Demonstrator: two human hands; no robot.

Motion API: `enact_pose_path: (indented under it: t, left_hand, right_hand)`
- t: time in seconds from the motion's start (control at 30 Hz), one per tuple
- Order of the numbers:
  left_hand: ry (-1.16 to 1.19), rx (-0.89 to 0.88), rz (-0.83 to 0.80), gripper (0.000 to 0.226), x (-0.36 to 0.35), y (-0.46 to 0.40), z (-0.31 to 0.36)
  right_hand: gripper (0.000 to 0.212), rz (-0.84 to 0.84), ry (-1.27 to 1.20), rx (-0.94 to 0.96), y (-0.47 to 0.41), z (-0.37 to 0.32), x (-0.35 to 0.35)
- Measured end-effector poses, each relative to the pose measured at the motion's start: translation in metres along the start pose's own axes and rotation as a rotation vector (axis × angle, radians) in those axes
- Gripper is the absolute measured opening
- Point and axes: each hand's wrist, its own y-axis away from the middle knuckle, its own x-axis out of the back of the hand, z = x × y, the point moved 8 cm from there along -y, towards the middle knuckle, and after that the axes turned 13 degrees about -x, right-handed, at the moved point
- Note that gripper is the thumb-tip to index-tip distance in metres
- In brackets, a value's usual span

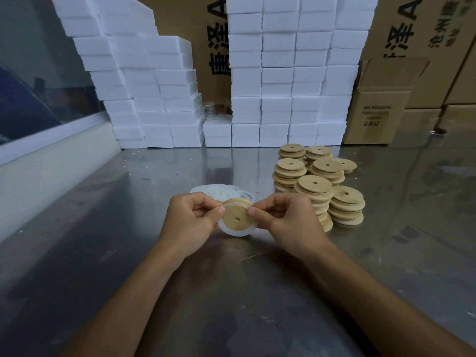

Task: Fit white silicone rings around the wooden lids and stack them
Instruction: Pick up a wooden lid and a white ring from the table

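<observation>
Status: while both hands hold it above the steel counter [128, 202], the round wooden lid [237, 218] is half-ringed.
Left hand [192, 220]: pinching lid edge.
Right hand [280, 217]: pinching white silicone ring [233, 231].
Advice: seat the ring evenly round the rim, untwisted.

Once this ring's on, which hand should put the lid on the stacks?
Right, probably. The stacks stand just beyond the right hand, while the left hand would have to cross over. Both hands now hold the lid.
</observation>
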Motion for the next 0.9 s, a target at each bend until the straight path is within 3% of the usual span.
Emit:
enact_pose_path:
  t: [0.33, 0.5, 0.63, 0.9]
  left_hand:
    - [0.169, 0.128, 0.001, 0.009, 0.000, 0.003, -0.008]
    - [-0.096, -0.086, -0.021, 0.022, -0.001, 0.000, 0.011]
    - [-0.112, -0.239, -0.045, 0.027, -0.008, 0.001, 0.027]
    - [-0.190, -0.202, -0.019, 0.031, -0.007, 0.002, 0.023]
  right_hand:
    - [0.004, 0.017, -0.012, -0.087, 0.000, 0.012, -0.003]
    - [0.014, 0.094, 0.066, 0.048, 0.003, 0.001, 0.003]
    - [0.018, 0.102, 0.128, 0.155, 0.008, -0.007, -0.001]
    - [0.003, 0.105, 0.133, 0.111, 0.006, -0.003, -0.003]
